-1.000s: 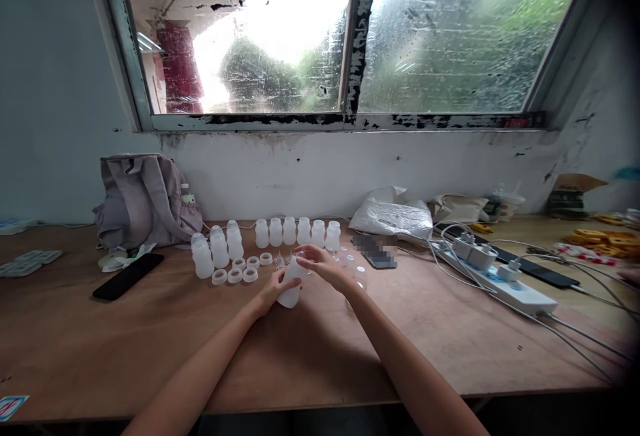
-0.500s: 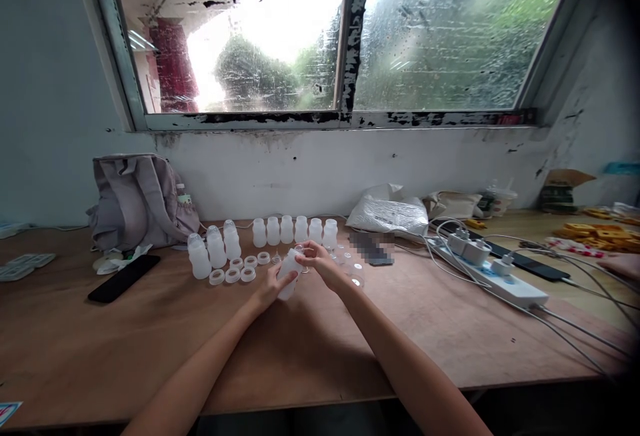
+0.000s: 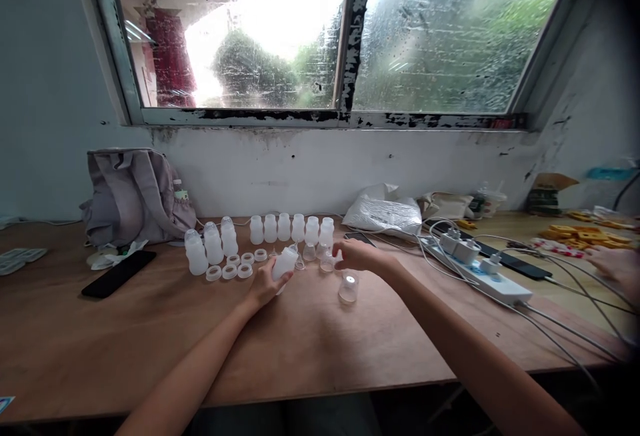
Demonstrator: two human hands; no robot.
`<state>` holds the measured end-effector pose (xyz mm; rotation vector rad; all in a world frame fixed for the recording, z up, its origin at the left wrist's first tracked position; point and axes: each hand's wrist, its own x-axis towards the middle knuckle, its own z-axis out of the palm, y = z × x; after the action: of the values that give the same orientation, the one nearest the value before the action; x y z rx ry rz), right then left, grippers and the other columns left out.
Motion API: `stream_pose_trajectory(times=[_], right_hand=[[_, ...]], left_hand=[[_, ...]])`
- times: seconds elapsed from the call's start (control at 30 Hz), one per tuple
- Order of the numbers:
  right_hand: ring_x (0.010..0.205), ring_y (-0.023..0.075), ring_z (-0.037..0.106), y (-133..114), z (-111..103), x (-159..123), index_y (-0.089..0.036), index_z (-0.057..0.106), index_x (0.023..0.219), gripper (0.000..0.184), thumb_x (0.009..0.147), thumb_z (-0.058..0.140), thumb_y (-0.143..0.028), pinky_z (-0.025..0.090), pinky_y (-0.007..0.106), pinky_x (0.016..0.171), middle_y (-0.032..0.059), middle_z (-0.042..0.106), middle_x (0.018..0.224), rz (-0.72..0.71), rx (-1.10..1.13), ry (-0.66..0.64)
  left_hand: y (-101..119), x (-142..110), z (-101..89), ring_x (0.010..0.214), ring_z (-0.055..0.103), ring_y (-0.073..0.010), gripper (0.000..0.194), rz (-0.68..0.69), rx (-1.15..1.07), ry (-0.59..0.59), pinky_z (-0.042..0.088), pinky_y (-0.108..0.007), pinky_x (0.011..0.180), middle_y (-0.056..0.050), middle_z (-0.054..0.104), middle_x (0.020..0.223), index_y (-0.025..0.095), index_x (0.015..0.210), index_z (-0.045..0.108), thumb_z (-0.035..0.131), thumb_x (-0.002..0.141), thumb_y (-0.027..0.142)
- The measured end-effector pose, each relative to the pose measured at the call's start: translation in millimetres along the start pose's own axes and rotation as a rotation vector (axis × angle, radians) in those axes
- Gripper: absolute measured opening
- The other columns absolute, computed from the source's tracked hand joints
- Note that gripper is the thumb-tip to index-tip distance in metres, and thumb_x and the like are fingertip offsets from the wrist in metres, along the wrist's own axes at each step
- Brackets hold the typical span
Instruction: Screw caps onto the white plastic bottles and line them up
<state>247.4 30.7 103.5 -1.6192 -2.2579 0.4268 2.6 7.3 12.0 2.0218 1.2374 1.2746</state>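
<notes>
Head view: the left hand [image 3: 265, 284] clasps a tilted feeding bottle [image 3: 285, 262]; whether the right hand [image 3: 356, 254] pinches a clear cap [image 3: 327, 263], I cannot tell. Careless reaching could topple the neighbouring cap [image 3: 349, 288].

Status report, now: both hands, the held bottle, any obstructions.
Left hand gripping frosted bottle, tilted. Right hand at clear cap, grasp unclear. Second cap close by, possibly in the way.

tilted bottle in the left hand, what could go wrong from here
The tilted bottle is held by the left hand alone, so it might slip or twist. The right hand is right at the clear caps, which stand close together, so it could knock one over.
</notes>
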Motion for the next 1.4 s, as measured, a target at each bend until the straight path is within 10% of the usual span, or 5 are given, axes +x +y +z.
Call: stream_pose_trajectory(times=[0.3,0.57,1.07,1.4], right_hand=[[0.057,0.0116,0.055,1.1,13.3,-17.6,-0.016,0.062,0.087,0.025,0.062,0.064,-0.02,0.035,0.019,0.045,0.0068,0.057,0.084,0.139,-0.362,-0.302],[0.057,0.0107,0.055,-13.4,-16.6,16.0,-0.014,0.057,0.086,0.027,0.071,0.057,-0.036,0.042,0.018,0.044,0.0068,0.061,0.076,-0.058,0.153,0.017],[0.075,0.0153,0.057,-27.8,52.8,25.2,-0.019,0.059,0.09,0.03,0.073,0.052,-0.042,0.048,0.025,0.058,0.0048,0.061,0.083,-0.248,0.798,0.07],[0.058,0.0128,0.05,-30.0,94.4,30.8,-0.019,0.054,0.084,0.028,0.078,0.043,-0.044,0.042,0.024,0.053,0.0018,0.055,0.067,-0.275,0.759,0.402]], left_hand=[[4.4,-1.9,-0.2,0.077,0.055,-0.0189,0.039,0.053,0.071,-0.068,0.042,-0.028,0.068,-0.004,0.06,0.087,0.017,0.099,0.053,0.05,0.073,0.046],[7.8,-3.2,-2.0,0.072,0.055,-0.0183,0.037,0.031,0.067,-0.117,0.042,-0.027,0.064,-0.004,0.059,0.081,0.016,0.094,0.054,0.05,0.073,0.045],[1.8,-1.2,2.0,0.077,0.055,-0.0218,0.043,-0.017,-0.014,-0.196,0.041,-0.028,0.067,-0.007,0.061,0.089,0.018,0.104,0.051,0.046,0.074,0.048],[0.0,0.5,4.7,0.083,0.055,-0.0218,0.047,0.002,-0.034,-0.182,0.042,-0.028,0.073,-0.008,0.06,0.094,0.016,0.111,0.046,0.043,0.076,0.047]])
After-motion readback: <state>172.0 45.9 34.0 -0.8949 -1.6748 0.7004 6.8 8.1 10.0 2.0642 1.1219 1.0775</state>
